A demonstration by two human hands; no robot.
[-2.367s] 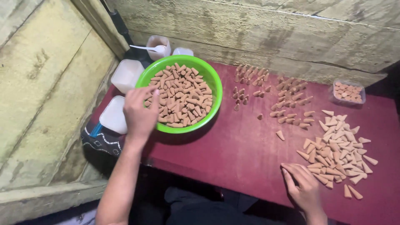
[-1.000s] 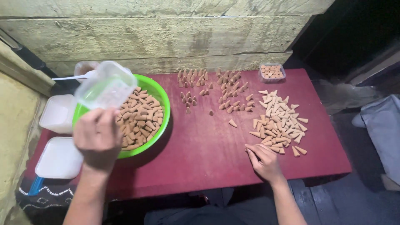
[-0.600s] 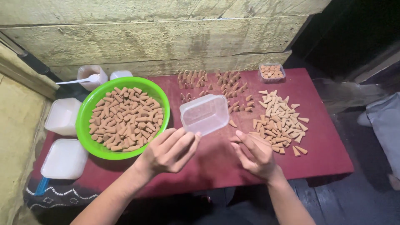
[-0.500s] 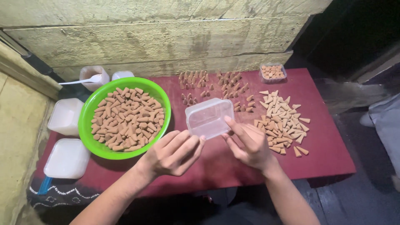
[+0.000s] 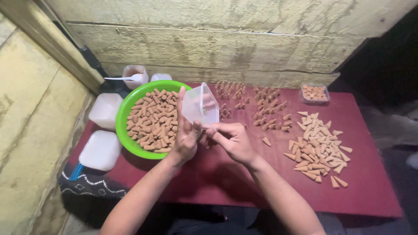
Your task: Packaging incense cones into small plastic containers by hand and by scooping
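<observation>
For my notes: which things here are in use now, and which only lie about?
In use: clear plastic box, held by left hand and right hand.

Lying about: green bowl of cones, loose cones, filled small tub, white tubs.

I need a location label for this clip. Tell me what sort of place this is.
Probably a small home workshop for hand-made incense cones: a red table against a rough wall, loose cones in rows and heaps, a green bowl full of them.

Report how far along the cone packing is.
Done: one small tub at the back holds cones. In hand: both hands, left hand and right hand, hold an empty clear container. Left: the green bowl is full and a loose pile lies on the table.
</observation>
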